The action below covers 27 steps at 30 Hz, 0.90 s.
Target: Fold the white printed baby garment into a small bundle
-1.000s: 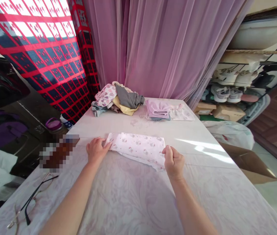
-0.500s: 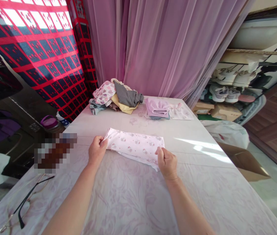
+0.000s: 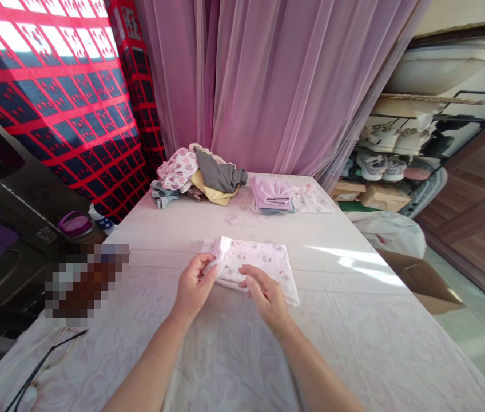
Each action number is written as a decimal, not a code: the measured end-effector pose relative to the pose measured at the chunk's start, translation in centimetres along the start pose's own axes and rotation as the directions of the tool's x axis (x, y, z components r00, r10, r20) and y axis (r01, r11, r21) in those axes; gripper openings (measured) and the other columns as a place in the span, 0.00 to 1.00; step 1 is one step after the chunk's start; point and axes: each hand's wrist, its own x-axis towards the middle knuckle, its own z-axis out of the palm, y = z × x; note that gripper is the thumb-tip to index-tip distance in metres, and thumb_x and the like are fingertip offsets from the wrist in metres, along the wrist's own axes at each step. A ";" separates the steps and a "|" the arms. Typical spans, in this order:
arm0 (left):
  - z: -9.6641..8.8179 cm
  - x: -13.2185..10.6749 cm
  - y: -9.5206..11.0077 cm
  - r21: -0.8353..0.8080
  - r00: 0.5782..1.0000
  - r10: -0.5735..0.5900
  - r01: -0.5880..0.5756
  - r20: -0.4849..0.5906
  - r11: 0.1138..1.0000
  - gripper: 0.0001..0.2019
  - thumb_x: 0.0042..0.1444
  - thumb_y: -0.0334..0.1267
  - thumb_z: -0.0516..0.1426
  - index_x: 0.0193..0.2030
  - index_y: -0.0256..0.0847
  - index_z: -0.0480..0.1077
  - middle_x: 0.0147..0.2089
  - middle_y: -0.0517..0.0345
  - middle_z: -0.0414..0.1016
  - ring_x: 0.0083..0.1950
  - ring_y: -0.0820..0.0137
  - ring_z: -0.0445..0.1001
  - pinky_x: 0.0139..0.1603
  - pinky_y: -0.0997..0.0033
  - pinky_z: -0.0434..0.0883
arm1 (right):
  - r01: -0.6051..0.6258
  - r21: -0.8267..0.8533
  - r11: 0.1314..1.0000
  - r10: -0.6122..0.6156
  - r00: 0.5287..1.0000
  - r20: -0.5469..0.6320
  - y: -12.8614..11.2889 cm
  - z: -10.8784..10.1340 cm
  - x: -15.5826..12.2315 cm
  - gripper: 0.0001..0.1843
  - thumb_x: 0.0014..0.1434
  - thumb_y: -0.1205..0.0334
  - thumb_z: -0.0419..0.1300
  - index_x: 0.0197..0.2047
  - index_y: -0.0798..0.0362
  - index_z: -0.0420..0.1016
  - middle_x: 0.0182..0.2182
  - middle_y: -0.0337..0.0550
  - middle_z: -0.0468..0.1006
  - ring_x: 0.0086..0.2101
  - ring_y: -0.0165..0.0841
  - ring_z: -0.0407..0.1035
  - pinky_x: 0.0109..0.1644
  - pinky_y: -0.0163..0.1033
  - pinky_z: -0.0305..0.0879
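The pink-printed white garment (image 3: 253, 266) is laid flat on the table, mid-front, w/ its left end turned up in a loose fold. That corner is pinched by the L hand (image 3: 192, 286), thumb and fingers pressed together on the fabric. The R hand (image 3: 267, 298) is held at the garment's near edge, fingers curved, slightly apart and laid lightly on the cloth, w/ no clamp seen. A pale floral table cover (image 3: 375, 337) is spread under both hands. At the far end, behind the garment, a folded lilac stack (image 3: 272, 194) is seen, w/ a flat printed piece (image 3: 313, 200) just beside it on the right; these look finished. To their left, a loose clothes heap (image 3: 195, 174) of pink, grey, yellow and blue-grey items is left unfolded, so most of the clothing appears to remain. By the table's left edge, a purple-lidded bottle (image 3: 75, 224) and a pixelated item (image 3: 83, 283) are seen, and dark eyeglasses (image 3: 49, 355) are lying near the corner. Sheer pink curtains (image 3: 268, 86) are hung behind, and shoes (image 3: 382, 163) are racked at right.
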 end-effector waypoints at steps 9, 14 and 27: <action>1.0 -1.5 1.7 0.102 0.932 0.168 -0.211 0.321 0.972 0.15 0.64 0.46 0.50 0.43 0.46 0.76 0.41 0.56 0.82 0.43 0.66 0.79 0.47 0.68 0.75 | -0.192 0.350 0.917 0.221 0.974 -0.045 1.2 0.9 0.8 0.23 0.51 0.46 0.67 0.45 0.51 0.78 0.41 0.45 0.83 0.42 0.42 0.75 0.47 0.45 0.72; -2.1 1.2 -1.9 0.571 0.968 0.243 -0.164 -0.065 0.805 0.16 0.60 0.47 0.53 0.47 0.43 0.75 0.57 0.45 0.75 0.61 0.54 0.70 0.63 0.48 0.65 | -0.213 0.414 0.885 0.284 0.951 -0.120 0.5 -1.9 1.7 0.22 0.48 0.55 0.68 0.47 0.50 0.78 0.45 0.44 0.83 0.44 0.42 0.76 0.48 0.45 0.73; 0.2 2.4 -2.6 0.601 0.997 -0.050 0.072 -0.053 0.796 0.13 0.51 0.43 0.58 0.44 0.46 0.69 0.46 0.52 0.80 0.49 0.55 0.77 0.54 0.52 0.69 | -0.246 0.646 0.723 0.405 0.908 -0.108 0.5 -9.5 2.7 0.16 0.45 0.57 0.69 0.38 0.51 0.77 0.31 0.42 0.84 0.29 0.41 0.78 0.32 0.43 0.77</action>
